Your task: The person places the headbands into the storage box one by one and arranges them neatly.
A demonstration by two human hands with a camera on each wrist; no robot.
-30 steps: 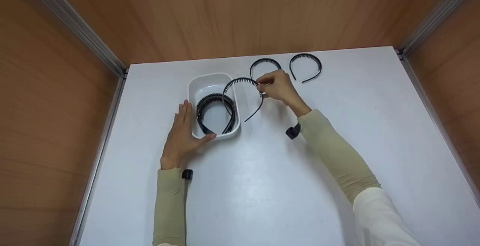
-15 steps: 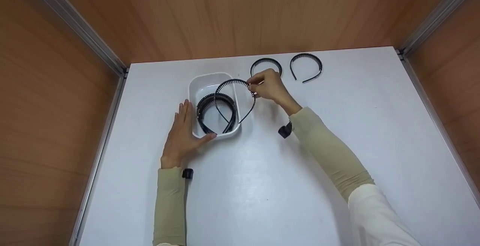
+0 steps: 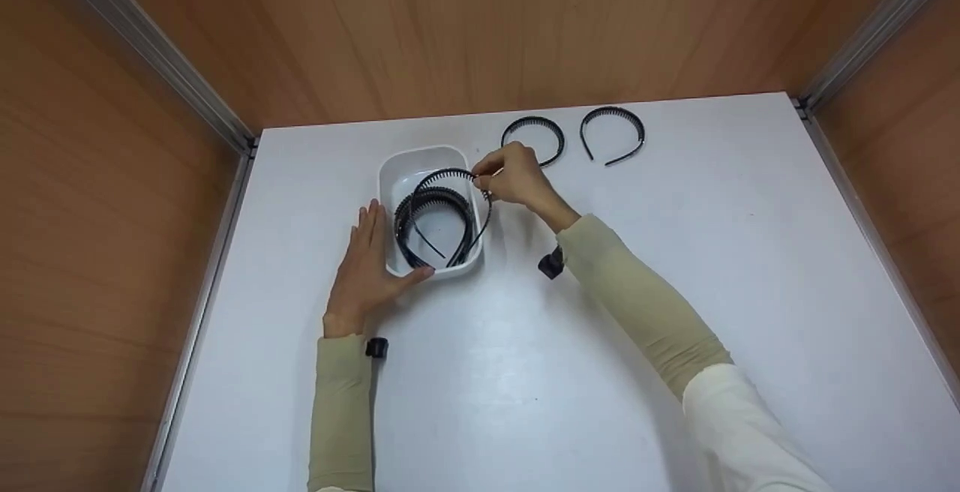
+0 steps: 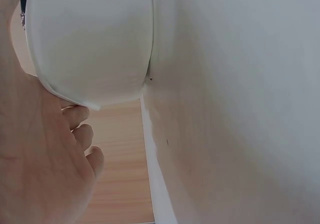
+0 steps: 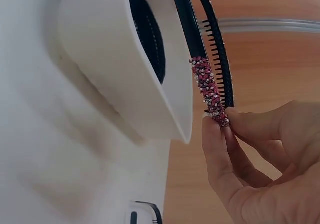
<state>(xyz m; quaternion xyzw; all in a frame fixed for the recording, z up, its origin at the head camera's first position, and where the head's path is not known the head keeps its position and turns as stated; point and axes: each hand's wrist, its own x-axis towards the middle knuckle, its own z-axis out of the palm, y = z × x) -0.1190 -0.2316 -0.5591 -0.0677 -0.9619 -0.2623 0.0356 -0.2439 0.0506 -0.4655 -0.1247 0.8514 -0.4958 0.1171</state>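
Observation:
My right hand (image 3: 516,178) pinches a black toothed headband (image 3: 450,172) between thumb and fingers, holding it over the white tub (image 3: 474,256). Pink and silver beads cover part of this headband (image 5: 209,90) in the right wrist view, right at the fingertips. Inside the tub lies a stack of several black headbands (image 3: 400,228), partly overlapped by the held one. My left hand (image 3: 360,274) rests against the tub's left side with straight fingers, its thumb along the near rim. In the left wrist view the tub's outer wall (image 4: 90,49) stands beside the palm.
Two more black headbands lie on the white table (image 3: 480,402) near its back edge: one (image 3: 562,139) just behind my right hand, another (image 3: 643,132) farther right. Wooden panels (image 3: 480,34) stand behind and on both sides of the table.
My right hand has moved left and slightly toward me, bringing the headband from the tub's right edge to above the stack. The left hand and tub have stayed in place.

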